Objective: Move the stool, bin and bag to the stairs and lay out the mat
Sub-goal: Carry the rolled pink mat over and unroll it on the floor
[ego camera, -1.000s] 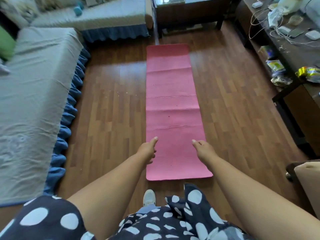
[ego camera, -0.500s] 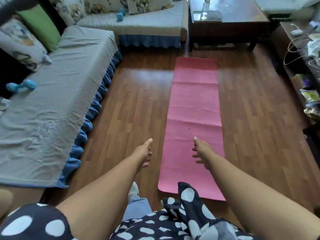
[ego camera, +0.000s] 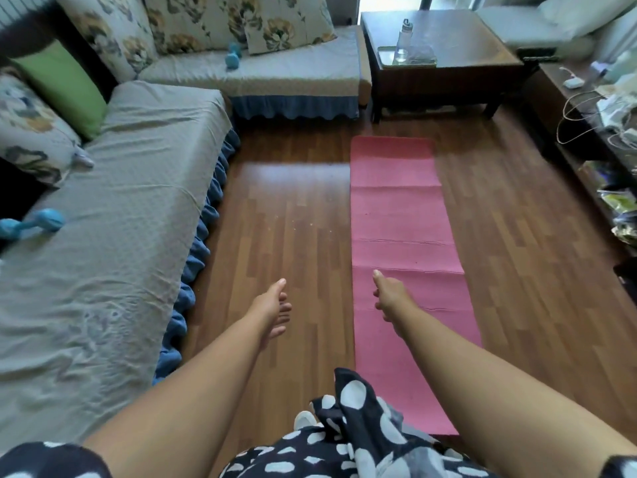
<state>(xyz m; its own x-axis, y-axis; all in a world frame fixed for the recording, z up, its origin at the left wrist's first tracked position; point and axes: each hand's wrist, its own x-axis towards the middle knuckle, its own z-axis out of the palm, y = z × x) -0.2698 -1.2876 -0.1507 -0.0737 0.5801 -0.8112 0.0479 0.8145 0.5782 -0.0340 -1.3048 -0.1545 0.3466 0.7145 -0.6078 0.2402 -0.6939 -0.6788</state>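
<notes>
A pink mat [ego camera: 400,215] lies unrolled flat on the wooden floor, running from near my feet toward the dark coffee table. My left hand [ego camera: 272,310] hangs over bare floor to the left of the mat, fingers loosely spread, holding nothing. My right hand [ego camera: 391,296] hovers above the near half of the mat, thumb out and fingers loosely curled, also holding nothing. No stool, bin, bag or stairs are in view.
A grey-covered L-shaped sofa [ego camera: 113,208] with cushions and blue dumbbells [ego camera: 31,224] lines the left and back. A dark coffee table [ego camera: 444,70] with a bottle stands beyond the mat. A cluttered low shelf [ego camera: 596,146] runs along the right.
The view has lifted and turned left, so more of the sofa shows and the mat sits further right. Both hands have stayed raised, and the left has drifted off the mat's left edge.
</notes>
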